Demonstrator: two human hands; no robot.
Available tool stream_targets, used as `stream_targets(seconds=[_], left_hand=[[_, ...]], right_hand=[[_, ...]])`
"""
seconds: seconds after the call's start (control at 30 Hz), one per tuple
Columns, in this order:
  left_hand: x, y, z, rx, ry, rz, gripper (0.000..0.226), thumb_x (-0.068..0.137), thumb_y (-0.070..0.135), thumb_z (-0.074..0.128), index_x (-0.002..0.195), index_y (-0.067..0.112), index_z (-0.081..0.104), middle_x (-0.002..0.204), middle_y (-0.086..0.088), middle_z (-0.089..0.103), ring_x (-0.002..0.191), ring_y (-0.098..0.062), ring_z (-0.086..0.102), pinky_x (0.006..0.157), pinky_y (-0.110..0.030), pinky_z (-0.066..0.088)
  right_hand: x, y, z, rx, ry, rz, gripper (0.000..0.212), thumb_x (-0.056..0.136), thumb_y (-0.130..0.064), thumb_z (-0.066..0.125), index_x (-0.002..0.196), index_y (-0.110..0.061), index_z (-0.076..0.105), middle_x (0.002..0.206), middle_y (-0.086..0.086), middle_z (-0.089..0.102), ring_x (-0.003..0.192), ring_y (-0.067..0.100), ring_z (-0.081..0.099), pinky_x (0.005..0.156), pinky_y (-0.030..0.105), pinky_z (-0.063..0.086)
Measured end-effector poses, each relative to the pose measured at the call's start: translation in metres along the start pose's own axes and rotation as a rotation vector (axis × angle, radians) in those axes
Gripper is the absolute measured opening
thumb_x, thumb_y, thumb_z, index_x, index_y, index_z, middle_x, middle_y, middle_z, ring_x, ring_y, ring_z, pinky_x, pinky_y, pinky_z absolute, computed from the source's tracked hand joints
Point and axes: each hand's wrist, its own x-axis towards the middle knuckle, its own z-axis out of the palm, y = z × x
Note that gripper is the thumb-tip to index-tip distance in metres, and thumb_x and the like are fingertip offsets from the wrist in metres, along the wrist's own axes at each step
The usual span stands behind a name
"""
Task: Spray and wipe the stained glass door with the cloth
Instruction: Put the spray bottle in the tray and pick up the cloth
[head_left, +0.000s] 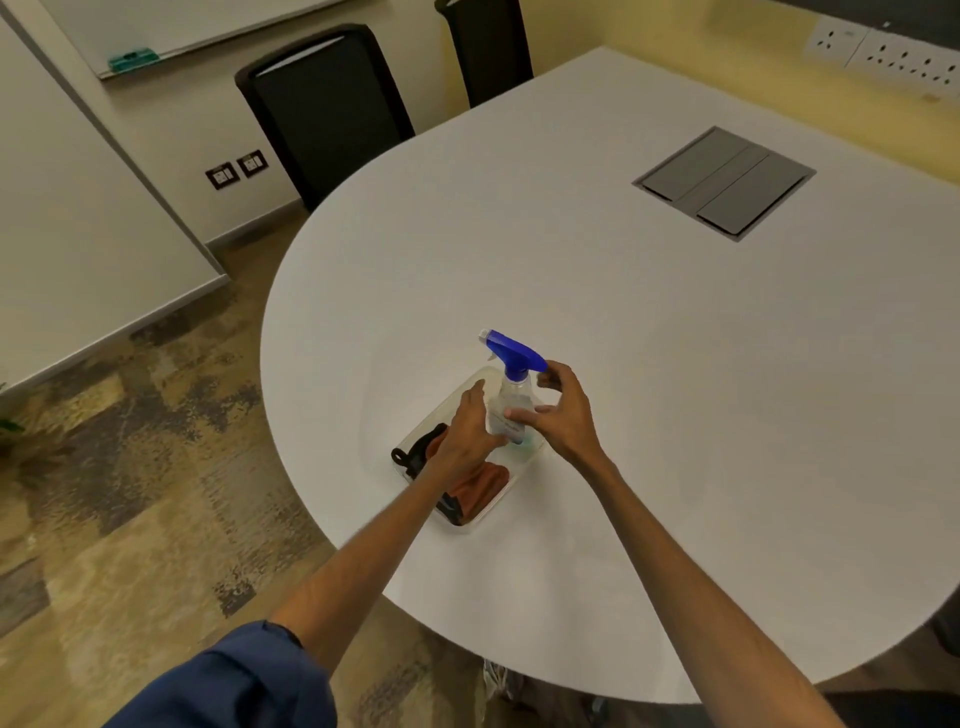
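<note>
A clear spray bottle (511, 400) with a blue trigger head stands upright at the far end of a clear plastic tray (470, 522) near the white table's left edge. An orange-brown cloth (480, 486) lies folded in the tray, beside a black object (415, 449). My left hand (465, 434) reaches over the tray with fingers stretched out, against the bottle's left side. My right hand (563, 410) is curved around the bottle from the right, fingers apart, one fingertip on its body. No glass door is recognisable in view.
The white round table (623, 312) has a grey cable hatch (724, 182) at the far right. Two black chairs (324, 104) stand behind it. A pale panel (78, 218) leans along the left over patterned floor. Wall sockets (883, 54) sit at top right.
</note>
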Motion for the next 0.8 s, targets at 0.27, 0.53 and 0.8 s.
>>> stream_targets(seconds=[0.27, 0.53, 0.8], left_hand=[[-0.011, -0.042, -0.016, 0.308, 0.055, 0.008, 0.064, 0.087, 0.013, 0.068, 0.144, 0.006, 0.040, 0.147, -0.014, 0.043, 0.135, -0.028, 0.043, 0.111, -0.040, 0.040], [-0.001, -0.054, -0.005, 0.931, 0.033, 0.023, 0.046, 0.098, 0.038, 0.052, 0.129, 0.005, 0.052, 0.138, -0.014, 0.053, 0.129, -0.028, 0.045, 0.107, -0.039, 0.038], [-0.003, -0.060, -0.032, 1.040, 0.021, 0.094, 0.031, 0.099, 0.028, 0.053, 0.119, 0.005, 0.057, 0.128, -0.013, 0.057, 0.122, -0.027, 0.046, 0.092, -0.035, 0.043]], right_hand=[[-0.048, 0.033, 0.043, -0.144, 0.129, -0.059, 0.025, 0.083, -0.010, 0.074, 0.093, -0.019, 0.053, 0.083, 0.001, 0.059, 0.076, 0.017, 0.058, 0.073, 0.023, 0.054], [-0.027, 0.039, 0.084, -0.815, -0.344, 0.151, 0.029, 0.099, -0.030, 0.052, 0.120, -0.010, 0.055, 0.118, 0.009, 0.065, 0.107, 0.024, 0.063, 0.095, 0.035, 0.052], [-0.021, 0.027, 0.098, -0.901, -0.367, 0.235, 0.036, 0.101, -0.032, 0.052, 0.129, -0.010, 0.049, 0.128, 0.010, 0.060, 0.115, 0.025, 0.061, 0.097, 0.033, 0.050]])
